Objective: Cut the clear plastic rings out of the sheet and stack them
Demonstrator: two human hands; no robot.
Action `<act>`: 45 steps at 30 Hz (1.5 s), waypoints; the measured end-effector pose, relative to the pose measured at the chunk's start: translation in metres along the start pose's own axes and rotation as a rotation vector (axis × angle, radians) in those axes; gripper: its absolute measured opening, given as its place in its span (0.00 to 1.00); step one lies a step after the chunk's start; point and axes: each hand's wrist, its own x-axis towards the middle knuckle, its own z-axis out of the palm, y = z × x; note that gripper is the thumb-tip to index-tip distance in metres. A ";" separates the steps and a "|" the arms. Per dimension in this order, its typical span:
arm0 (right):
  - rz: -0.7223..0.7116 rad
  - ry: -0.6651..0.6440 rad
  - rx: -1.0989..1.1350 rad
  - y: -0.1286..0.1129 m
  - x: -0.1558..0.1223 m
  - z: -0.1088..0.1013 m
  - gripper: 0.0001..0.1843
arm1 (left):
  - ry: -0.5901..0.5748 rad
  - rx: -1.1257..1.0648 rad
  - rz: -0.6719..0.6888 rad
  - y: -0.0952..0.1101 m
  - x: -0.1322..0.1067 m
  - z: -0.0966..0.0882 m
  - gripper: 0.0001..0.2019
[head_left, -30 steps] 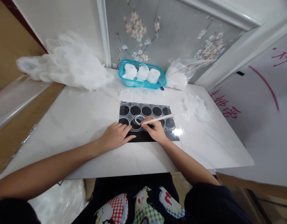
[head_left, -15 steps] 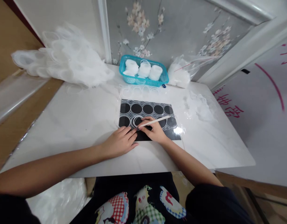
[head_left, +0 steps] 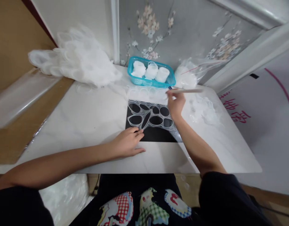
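Mid-sheet here: the clear ring-patterned film [head_left: 143, 116] is lying over the black panel [head_left: 156, 136], and its openings are looking bent out of shape, one of them narrowing to a slanting slit. The left hand [head_left: 129, 141] is resting at the panel's near left edge, fingers extending close together with the thumb standing apart; whether the fingertips are pressing the film, I cannot tell. Over by the panel's far right corner, the right hand [head_left: 176, 105] is holding the white stick [head_left: 191, 91], its fingers closing firmly around it; blur is hiding whether they are pinching any film as well.

So what's done? Three white ring stacks [head_left: 151, 71] are standing in the teal basket [head_left: 144, 82], and, as I judge it, those are looking like finished pieces. What's left? The sheet on the panel is reading as unfinished, not yet off. A row of clear rings [head_left: 145, 93] is lying on the marbled white table [head_left: 99, 124], between panel and basket. A big heap of white rings [head_left: 81, 59] is sprawling on the left, translucent scraps [head_left: 207, 110] are lying on the right, and a clear plastic bag [head_left: 188, 78] is sitting beside the basket; whether those are done or waiting, nothing is showing.
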 end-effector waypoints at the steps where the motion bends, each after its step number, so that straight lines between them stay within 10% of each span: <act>1: 0.030 0.072 0.004 0.002 0.013 0.000 0.19 | 0.009 0.017 0.014 0.000 -0.001 0.000 0.27; 3: -0.007 0.122 0.125 -0.005 0.019 0.007 0.17 | 0.055 0.065 0.061 0.000 -0.003 0.004 0.25; 11: -0.107 -0.430 0.586 -0.050 -0.051 0.044 0.07 | 0.279 0.289 0.137 0.014 -0.017 0.023 0.20; 33: -0.216 -0.583 0.469 -0.042 -0.048 0.034 0.07 | 0.124 0.179 0.027 0.016 -0.014 0.016 0.21; 40: -0.488 -0.432 0.238 -0.036 -0.030 0.035 0.06 | 0.014 0.090 -0.046 0.018 -0.011 0.008 0.21; 43: -0.077 0.182 0.078 -0.015 0.040 0.027 0.16 | 0.002 0.031 -0.082 0.016 -0.011 0.006 0.19; 45: 0.043 0.348 0.069 -0.006 0.081 0.017 0.24 | 0.012 -0.013 -0.100 0.011 -0.011 0.003 0.18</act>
